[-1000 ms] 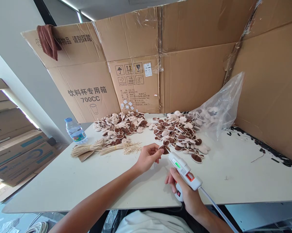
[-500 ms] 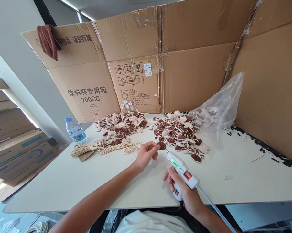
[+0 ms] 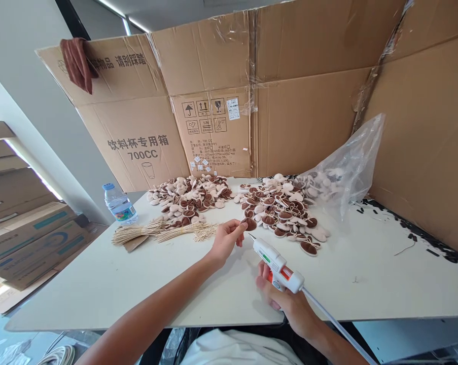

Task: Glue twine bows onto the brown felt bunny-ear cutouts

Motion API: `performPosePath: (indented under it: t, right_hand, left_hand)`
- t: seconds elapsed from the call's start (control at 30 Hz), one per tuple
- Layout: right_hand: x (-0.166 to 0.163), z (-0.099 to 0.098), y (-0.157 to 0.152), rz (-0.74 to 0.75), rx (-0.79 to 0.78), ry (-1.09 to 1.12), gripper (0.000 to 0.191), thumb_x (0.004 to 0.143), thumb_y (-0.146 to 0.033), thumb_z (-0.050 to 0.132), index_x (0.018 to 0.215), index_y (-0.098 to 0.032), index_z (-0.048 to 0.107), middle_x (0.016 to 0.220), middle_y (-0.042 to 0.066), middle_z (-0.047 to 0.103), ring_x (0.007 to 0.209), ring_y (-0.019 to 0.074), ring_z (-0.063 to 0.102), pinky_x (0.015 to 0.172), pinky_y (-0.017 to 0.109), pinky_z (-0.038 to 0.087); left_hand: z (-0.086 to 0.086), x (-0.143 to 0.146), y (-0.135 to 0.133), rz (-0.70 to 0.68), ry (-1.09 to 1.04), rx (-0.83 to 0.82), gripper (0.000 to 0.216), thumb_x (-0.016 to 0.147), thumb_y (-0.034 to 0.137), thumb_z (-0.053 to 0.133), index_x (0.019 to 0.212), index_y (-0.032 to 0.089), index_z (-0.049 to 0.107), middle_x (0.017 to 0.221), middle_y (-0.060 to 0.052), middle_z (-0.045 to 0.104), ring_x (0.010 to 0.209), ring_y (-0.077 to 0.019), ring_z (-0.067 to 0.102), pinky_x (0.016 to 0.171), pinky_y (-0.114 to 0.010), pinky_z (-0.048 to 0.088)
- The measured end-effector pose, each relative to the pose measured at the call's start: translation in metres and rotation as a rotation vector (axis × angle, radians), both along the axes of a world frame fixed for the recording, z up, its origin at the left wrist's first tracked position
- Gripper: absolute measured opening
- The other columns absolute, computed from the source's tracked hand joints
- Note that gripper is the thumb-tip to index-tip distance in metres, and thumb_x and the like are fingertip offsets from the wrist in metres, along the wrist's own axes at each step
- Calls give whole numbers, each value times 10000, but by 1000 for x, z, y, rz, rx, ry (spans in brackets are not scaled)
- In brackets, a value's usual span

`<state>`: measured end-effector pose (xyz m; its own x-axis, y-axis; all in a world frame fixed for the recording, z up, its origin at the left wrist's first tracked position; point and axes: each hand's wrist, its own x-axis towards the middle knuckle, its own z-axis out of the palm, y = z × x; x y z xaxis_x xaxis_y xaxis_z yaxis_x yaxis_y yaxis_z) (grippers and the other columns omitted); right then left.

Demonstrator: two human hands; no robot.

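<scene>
My left hand [image 3: 225, 244] pinches a small plush piece [image 3: 250, 224] between thumb and fingertips, its brown side facing me. My right hand [image 3: 287, 303] is wrapped round a white hot glue gun [image 3: 270, 255], with an orange trigger partly visible by the fingers. The gun's nozzle points up and left, just below the held piece; whether it touches cannot be made out. A clear glue stick [image 3: 323, 310] runs out of the gun's back. Right behind the held piece lies a pile of brown and cream plush pieces [image 3: 285, 215] with thin cord loops.
Another plush pile [image 3: 190, 195] lies at the back left, with bundles of cream cord [image 3: 139, 232] before it. A water bottle [image 3: 119, 205] stands left. A clear plastic bag [image 3: 360, 157] of pieces and black scraps [image 3: 430, 241] lie right. Cardboard walls [image 3: 213, 61] enclose the white table [image 3: 137, 289].
The glue gun has shifted left and turned in my right hand, its nozzle now lower beside the piece. My left hand has moved slightly with the plush piece.
</scene>
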<state>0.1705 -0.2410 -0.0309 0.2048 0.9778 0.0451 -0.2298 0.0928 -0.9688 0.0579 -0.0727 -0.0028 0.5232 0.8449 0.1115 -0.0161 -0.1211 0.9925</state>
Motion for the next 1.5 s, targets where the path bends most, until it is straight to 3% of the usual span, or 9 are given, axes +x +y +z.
performPosePath:
  t: [0.1,0.2,0.43,0.77,1.07,1.5]
  right_hand:
    - [-1,0,-3,-108,6,-40,454,765,-581,806,694,-209,555,857,-13,575,529,79,370,478,247,340]
    - [0,3,-5,-177,-8,-81,455,775,-556,814,685,-221,519,752,-35,523,557,106,402,475,246,354]
    - [3,-4,0,-136,-7,-102,458,954,-555,625,706,-257,382,534,-117,280,485,103,222,485,264,275]
    - [-2,-9,2,-174,-42,-56,491,930,-588,643,627,-227,507,447,-91,425,396,83,305,476,258,312]
    - [-2,-8,2,-202,-38,-11,490,903,-594,674,631,-207,546,571,-58,523,395,75,401,472,257,341]
    - [-2,-6,3,-176,-56,29,513,928,-564,658,586,-204,528,494,-71,470,369,66,397,441,243,316]
  left_hand:
    - [0,0,0,-5,5,15,383,861,522,693,759,161,617,573,30,561,502,-95,479,554,-242,372]
    - [1,1,-2,-26,18,28,406,847,550,703,780,158,624,575,27,563,501,-96,488,543,-236,387]
    - [-1,2,-9,-87,51,94,427,826,573,719,808,153,641,602,17,574,509,-100,518,519,-226,430]
    - [-2,2,-14,-116,51,136,412,836,556,719,817,149,661,600,11,586,505,-100,537,497,-218,446]
    - [0,0,-16,-170,28,174,385,870,524,704,841,142,668,635,-12,612,535,-108,540,520,-230,474]
    - [3,-1,-19,-186,14,185,357,880,488,702,818,139,663,643,-10,599,538,-104,539,526,-230,466]
